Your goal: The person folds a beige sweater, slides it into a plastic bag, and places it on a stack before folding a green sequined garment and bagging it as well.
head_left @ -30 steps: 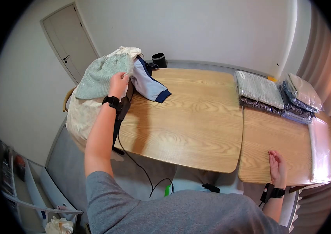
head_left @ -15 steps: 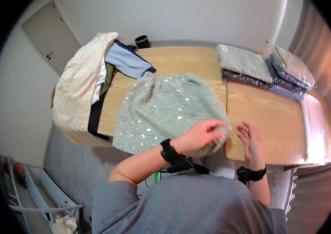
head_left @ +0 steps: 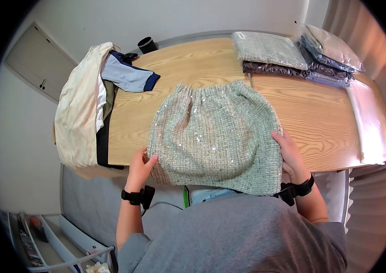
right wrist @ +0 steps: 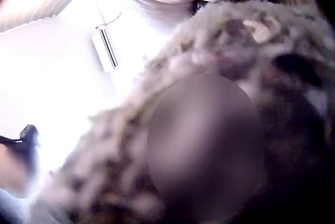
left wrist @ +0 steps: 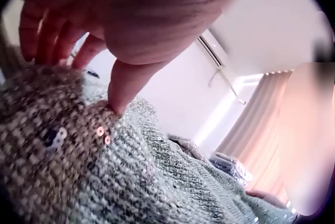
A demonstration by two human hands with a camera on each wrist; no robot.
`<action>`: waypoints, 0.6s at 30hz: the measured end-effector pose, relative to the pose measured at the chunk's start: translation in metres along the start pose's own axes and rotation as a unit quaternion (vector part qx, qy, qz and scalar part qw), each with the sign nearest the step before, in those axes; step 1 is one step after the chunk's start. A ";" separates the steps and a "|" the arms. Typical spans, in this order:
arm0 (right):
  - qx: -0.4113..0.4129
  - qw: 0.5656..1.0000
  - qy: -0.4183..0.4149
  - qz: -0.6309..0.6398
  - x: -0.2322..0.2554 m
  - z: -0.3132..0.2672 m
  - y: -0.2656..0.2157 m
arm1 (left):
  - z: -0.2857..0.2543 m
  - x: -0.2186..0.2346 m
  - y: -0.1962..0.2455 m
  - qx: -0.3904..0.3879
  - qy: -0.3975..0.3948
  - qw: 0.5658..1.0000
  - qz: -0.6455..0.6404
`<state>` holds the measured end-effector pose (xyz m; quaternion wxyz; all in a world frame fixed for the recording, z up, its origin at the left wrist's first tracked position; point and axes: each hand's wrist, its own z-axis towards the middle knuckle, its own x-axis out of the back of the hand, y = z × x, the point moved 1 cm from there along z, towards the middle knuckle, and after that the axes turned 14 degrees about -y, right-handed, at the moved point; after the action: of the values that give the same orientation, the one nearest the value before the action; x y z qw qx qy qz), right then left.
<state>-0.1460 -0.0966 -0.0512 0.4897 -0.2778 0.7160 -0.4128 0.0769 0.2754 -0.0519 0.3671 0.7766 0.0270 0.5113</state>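
Observation:
A pale green, woven skirt (head_left: 215, 136) with sequins and a gathered waist lies spread over the front of the table, waist away from me, its hem hanging past the edge. My left hand (head_left: 140, 169) pinches its left side low down. In the left wrist view the thumb (left wrist: 125, 85) presses the sequined cloth and the other fingers lie over the far side. On the opposite side my right hand (head_left: 291, 157) grips the skirt, thumb on top, other fingers mostly hidden. Blurred skirt cloth (right wrist: 120, 156) fills much of the right wrist view.
Cream cloth (head_left: 76, 113) and other garments are heaped at the left, a light blue sleeve (head_left: 127, 75) with a navy cuff reaching onto the wooden table (head_left: 188, 57). Bagged, folded clothes (head_left: 270, 50) are stacked back right, near clear plastic bags (head_left: 366, 123). A black bin (head_left: 147, 45) stands behind.
The skirt has come off the left heap to the table before me, drawn by my left hand. My left hand then moved back left; my right hand came in and took the right side.

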 end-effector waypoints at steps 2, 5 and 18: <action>-0.005 1.000 0.002 0.020 0.001 0.001 -0.002 | -0.002 -0.001 0.007 0.000 -0.069 0.994 -0.084; -0.016 0.997 -0.006 0.073 0.005 0.009 -0.010 | 0.019 -0.012 0.017 -0.086 -0.046 0.970 -0.222; 0.002 0.700 -0.156 -0.697 -0.063 0.020 -0.046 | 0.039 -0.020 0.139 -0.288 -0.169 0.934 0.127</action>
<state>-0.1049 -0.0755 0.0149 0.1672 -0.7565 0.2304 -0.5887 0.0526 0.1449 0.0077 0.5063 0.7095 -0.2825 0.4005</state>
